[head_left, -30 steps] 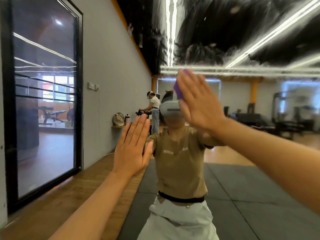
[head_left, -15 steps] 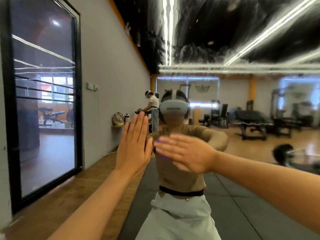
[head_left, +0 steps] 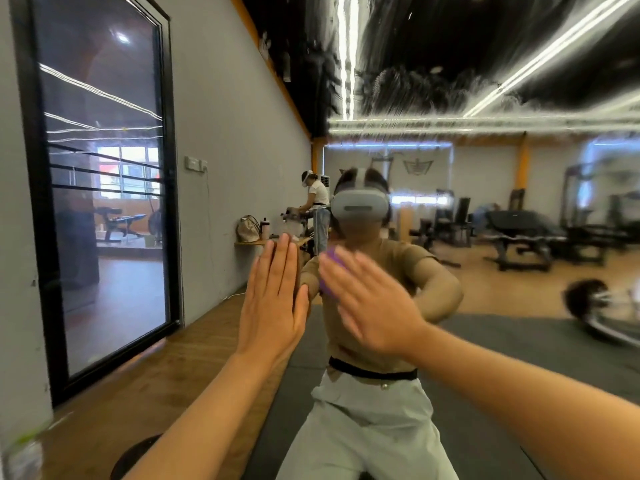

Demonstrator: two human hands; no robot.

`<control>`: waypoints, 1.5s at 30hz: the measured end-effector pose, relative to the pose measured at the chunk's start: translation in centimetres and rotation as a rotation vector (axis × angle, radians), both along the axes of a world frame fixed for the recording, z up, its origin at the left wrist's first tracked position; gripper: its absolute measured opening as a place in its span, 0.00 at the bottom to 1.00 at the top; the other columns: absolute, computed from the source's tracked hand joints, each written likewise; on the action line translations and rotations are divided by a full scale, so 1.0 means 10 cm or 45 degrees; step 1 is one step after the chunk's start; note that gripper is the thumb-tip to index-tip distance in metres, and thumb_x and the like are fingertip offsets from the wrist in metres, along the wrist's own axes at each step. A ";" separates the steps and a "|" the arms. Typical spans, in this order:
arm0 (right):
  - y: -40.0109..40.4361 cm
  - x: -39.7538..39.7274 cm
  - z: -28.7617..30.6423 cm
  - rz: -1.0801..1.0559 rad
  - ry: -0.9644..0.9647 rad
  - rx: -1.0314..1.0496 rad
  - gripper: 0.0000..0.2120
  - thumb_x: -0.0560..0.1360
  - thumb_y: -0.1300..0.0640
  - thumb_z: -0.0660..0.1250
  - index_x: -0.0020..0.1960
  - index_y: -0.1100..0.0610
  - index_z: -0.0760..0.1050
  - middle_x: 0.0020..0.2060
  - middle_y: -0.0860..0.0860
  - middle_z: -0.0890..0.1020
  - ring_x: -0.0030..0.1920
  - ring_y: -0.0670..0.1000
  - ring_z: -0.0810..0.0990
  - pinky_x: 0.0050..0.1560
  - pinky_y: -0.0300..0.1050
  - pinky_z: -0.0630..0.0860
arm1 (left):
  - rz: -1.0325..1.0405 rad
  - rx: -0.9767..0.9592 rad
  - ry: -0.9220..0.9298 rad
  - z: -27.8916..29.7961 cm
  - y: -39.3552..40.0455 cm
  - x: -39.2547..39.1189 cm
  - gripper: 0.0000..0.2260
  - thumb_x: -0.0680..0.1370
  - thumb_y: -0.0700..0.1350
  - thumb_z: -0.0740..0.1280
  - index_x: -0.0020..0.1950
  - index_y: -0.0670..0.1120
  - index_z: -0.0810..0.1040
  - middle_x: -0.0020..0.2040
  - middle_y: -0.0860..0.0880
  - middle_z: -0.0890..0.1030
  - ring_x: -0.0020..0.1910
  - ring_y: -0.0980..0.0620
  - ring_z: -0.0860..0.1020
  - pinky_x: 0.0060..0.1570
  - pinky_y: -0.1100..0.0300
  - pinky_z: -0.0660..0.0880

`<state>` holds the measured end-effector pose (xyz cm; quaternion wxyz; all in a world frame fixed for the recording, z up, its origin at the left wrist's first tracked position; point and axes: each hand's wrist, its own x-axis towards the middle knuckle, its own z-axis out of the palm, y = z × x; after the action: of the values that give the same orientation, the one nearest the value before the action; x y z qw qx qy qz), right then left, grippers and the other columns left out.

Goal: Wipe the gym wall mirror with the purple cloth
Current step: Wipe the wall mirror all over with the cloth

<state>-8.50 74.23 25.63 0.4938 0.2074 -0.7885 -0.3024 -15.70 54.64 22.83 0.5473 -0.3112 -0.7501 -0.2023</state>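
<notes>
left hand (head_left: 273, 299) flat on mirror (head_left: 485, 237) | right hand (head_left: 370, 306) presses purple cloth (head_left: 328, 271)

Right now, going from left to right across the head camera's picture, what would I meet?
Black-framed glass door → bag on the wall shelf → left hand → purple cloth under the right hand → weight benches reflected in the mirror.

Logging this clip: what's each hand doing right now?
Left hand: open, flat against the mirror.
Right hand: open, fingers straight, pressing the purple cloth to the mirror.
</notes>
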 end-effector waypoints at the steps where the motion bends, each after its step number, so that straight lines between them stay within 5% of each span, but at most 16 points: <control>1: 0.00 0.01 -0.25 -0.014 -0.054 0.098 0.33 0.81 0.47 0.57 0.81 0.59 0.50 0.81 0.56 0.52 0.82 0.57 0.45 0.80 0.55 0.42 | 0.008 -0.001 -0.004 -0.08 -0.01 0.01 0.30 0.84 0.50 0.53 0.83 0.41 0.48 0.83 0.43 0.48 0.82 0.47 0.46 0.80 0.53 0.40; 6: 0.08 0.08 -0.74 -0.070 -0.147 0.430 0.32 0.80 0.47 0.59 0.80 0.58 0.59 0.80 0.54 0.55 0.81 0.57 0.40 0.80 0.52 0.36 | 0.046 -0.065 -0.027 -0.34 -0.07 0.03 0.30 0.83 0.50 0.54 0.83 0.42 0.49 0.83 0.44 0.49 0.82 0.47 0.46 0.80 0.53 0.40; 10: 0.20 0.10 -0.35 -0.005 -0.274 0.573 0.31 0.81 0.48 0.58 0.81 0.58 0.58 0.80 0.53 0.59 0.81 0.53 0.50 0.81 0.51 0.42 | 0.043 -0.102 -0.025 -0.37 -0.15 0.03 0.31 0.84 0.51 0.53 0.83 0.45 0.45 0.84 0.47 0.45 0.82 0.48 0.45 0.79 0.55 0.39; 16: 0.31 0.25 0.78 -0.026 -0.001 0.052 0.29 0.84 0.46 0.46 0.80 0.60 0.56 0.80 0.58 0.59 0.80 0.56 0.54 0.79 0.55 0.51 | 0.061 -0.104 -0.028 -0.38 -0.14 0.03 0.32 0.84 0.52 0.53 0.83 0.47 0.41 0.83 0.48 0.44 0.82 0.47 0.45 0.79 0.55 0.39; 19: 0.34 0.25 0.88 -0.020 0.146 -0.149 0.28 0.85 0.49 0.49 0.81 0.62 0.56 0.80 0.58 0.58 0.80 0.58 0.55 0.80 0.57 0.51 | 0.058 -0.021 -0.082 -0.40 -0.03 0.10 0.32 0.84 0.55 0.53 0.83 0.44 0.45 0.83 0.45 0.46 0.82 0.46 0.45 0.80 0.53 0.40; 22: 0.25 0.19 0.54 0.021 0.215 -0.268 0.29 0.83 0.50 0.51 0.81 0.63 0.56 0.80 0.59 0.58 0.80 0.60 0.55 0.79 0.59 0.52 | 0.044 0.031 -0.105 -0.45 0.05 0.13 0.34 0.83 0.57 0.54 0.83 0.44 0.44 0.83 0.45 0.45 0.82 0.46 0.44 0.80 0.51 0.42; 30: 0.41 0.31 -1.26 -0.045 -0.109 0.292 0.30 0.82 0.49 0.54 0.81 0.59 0.54 0.80 0.53 0.57 0.82 0.57 0.44 0.81 0.53 0.40 | 0.071 0.059 -0.123 -0.61 0.17 0.17 0.35 0.83 0.59 0.54 0.83 0.42 0.47 0.83 0.42 0.47 0.82 0.43 0.45 0.80 0.48 0.42; 33: 0.46 0.35 -1.42 -0.076 -0.158 0.334 0.30 0.83 0.48 0.54 0.81 0.58 0.53 0.80 0.52 0.56 0.82 0.55 0.46 0.81 0.51 0.40 | 0.063 0.038 -0.113 -0.74 0.20 0.22 0.34 0.83 0.58 0.55 0.83 0.42 0.49 0.83 0.42 0.49 0.82 0.43 0.46 0.80 0.49 0.42; 36: 0.53 0.34 -1.17 -0.068 -0.183 0.424 0.31 0.82 0.49 0.55 0.81 0.58 0.54 0.81 0.53 0.56 0.81 0.54 0.50 0.81 0.51 0.41 | 0.061 0.050 -0.139 -0.79 0.22 0.23 0.34 0.83 0.58 0.55 0.83 0.42 0.48 0.83 0.42 0.47 0.82 0.44 0.45 0.80 0.50 0.41; 45: 0.69 0.45 0.42 -0.089 0.190 -0.022 0.27 0.85 0.51 0.51 0.80 0.64 0.59 0.79 0.60 0.60 0.79 0.59 0.58 0.79 0.56 0.55 | -0.044 0.071 -0.101 -0.68 0.43 0.41 0.28 0.84 0.50 0.56 0.82 0.44 0.54 0.83 0.43 0.50 0.82 0.45 0.47 0.80 0.48 0.42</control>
<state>-3.98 81.10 29.84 0.5420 0.1522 -0.7590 -0.3272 -11.60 58.96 16.01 0.5221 -0.3004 -0.7599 -0.2445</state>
